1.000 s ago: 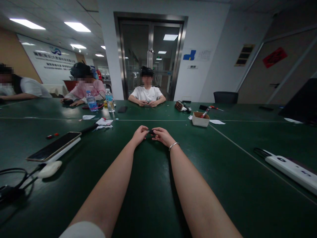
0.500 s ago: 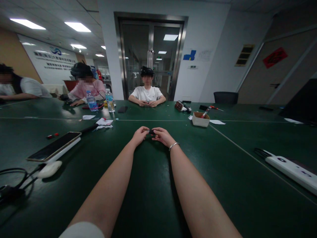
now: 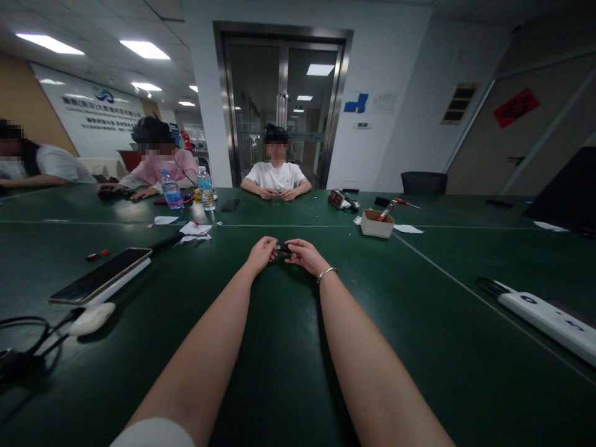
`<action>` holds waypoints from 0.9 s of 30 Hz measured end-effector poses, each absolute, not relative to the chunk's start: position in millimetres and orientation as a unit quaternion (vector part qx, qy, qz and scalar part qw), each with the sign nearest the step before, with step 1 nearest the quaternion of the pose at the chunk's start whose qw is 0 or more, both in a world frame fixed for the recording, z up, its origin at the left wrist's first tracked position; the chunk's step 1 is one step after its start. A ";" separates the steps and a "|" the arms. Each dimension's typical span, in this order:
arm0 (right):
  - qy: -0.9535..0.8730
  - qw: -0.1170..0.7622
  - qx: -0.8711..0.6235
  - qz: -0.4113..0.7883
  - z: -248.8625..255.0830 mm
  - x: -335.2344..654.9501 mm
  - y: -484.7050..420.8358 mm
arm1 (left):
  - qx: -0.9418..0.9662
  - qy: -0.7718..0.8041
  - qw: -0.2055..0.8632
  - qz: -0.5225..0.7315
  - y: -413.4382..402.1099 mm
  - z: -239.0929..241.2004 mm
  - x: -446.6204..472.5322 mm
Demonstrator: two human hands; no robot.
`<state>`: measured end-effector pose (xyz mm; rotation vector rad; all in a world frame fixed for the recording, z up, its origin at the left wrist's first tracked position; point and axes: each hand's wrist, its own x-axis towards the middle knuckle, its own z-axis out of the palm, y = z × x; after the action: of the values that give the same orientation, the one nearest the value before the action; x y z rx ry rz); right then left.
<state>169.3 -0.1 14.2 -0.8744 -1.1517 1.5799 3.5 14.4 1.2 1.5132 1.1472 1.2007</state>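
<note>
A small dark object [image 3: 284, 248] is pinched between the fingertips of the left hand [image 3: 262, 252] and the right hand [image 3: 303, 254], both closed on it, just above the green table [image 3: 288, 347]. The forearms are stretched along the table, seemingly to steady so small a thing. A phone [image 3: 100, 275] is seen well apart to the left

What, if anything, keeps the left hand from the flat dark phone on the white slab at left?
Probably reachable. The left hand and right hand both pinch a small dark object, so the fingers must let go first. Nothing lies on the green tabletop between it and the flat dark phone.
</note>
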 end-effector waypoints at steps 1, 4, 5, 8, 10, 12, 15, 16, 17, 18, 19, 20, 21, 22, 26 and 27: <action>-0.471 0.478 -0.359 0.648 14.6 169.3 -0.3 | 0.609 0.462 0.429 0.480 14.9 0.6 3.4; -0.466 0.481 -0.359 0.650 15.5 168.9 -0.7 | 0.613 0.468 0.427 0.472 15.2 -0.2 3.6; -0.464 0.482 -0.360 0.650 15.6 168.7 -0.7 | 0.617 0.466 0.426 0.470 14.8 0.0 3.8; -0.458 0.485 -0.364 0.650 15.2 168.4 -0.2 | 0.631 0.457 0.417 0.467 12.4 1.7 4.3; -0.458 0.484 -0.364 0.651 14.7 168.4 0.2 | 0.634 0.458 0.418 0.462 10.6 3.3 4.3; -0.458 0.485 -0.362 0.651 14.5 168.5 0.3 | 0.636 0.457 0.422 0.457 9.1 4.8 4.3; -0.461 0.486 -0.357 0.651 14.7 168.7 -0.1 | 0.632 0.454 0.427 0.462 7.9 6.2 4.7; -0.462 0.486 -0.356 0.651 14.8 168.8 -0.3 | 0.628 0.452 0.432 0.463 7.6 6.4 5.0; -0.463 0.484 -0.355 0.652 14.9 168.8 -0.4 | 0.626 0.450 0.436 0.463 7.4 6.5 5.3; -0.464 0.484 -0.355 0.651 14.8 168.9 -0.4 | 0.626 0.448 0.439 0.462 7.3 6.5 5.6; -0.465 0.484 -0.355 0.650 14.7 168.9 -0.3 | 0.627 0.447 0.439 0.463 7.2 6.5 5.8; -0.466 0.485 -0.356 0.650 14.5 168.9 -0.1 | 0.627 0.448 0.436 0.465 7.2 6.3 5.9; -0.466 0.486 -0.356 0.649 14.4 168.9 0.1 | 0.626 0.451 0.432 0.466 7.2 6.1 6.0; -0.465 0.487 -0.356 0.648 14.2 168.9 0.2 | 0.625 0.453 0.431 0.467 7.4 5.8 6.0; -0.466 0.480 -0.363 0.649 14.6 168.6 0.0 | 0.623 0.449 0.438 0.467 9.3 3.8 5.4; -0.467 0.480 -0.363 0.648 14.9 168.6 -0.3 | 0.624 0.449 0.434 0.470 9.9 3.2 5.4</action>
<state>168.6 -0.3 14.9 -0.8854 -1.1384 1.5815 5.4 9.9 3.2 1.5543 1.1175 1.1703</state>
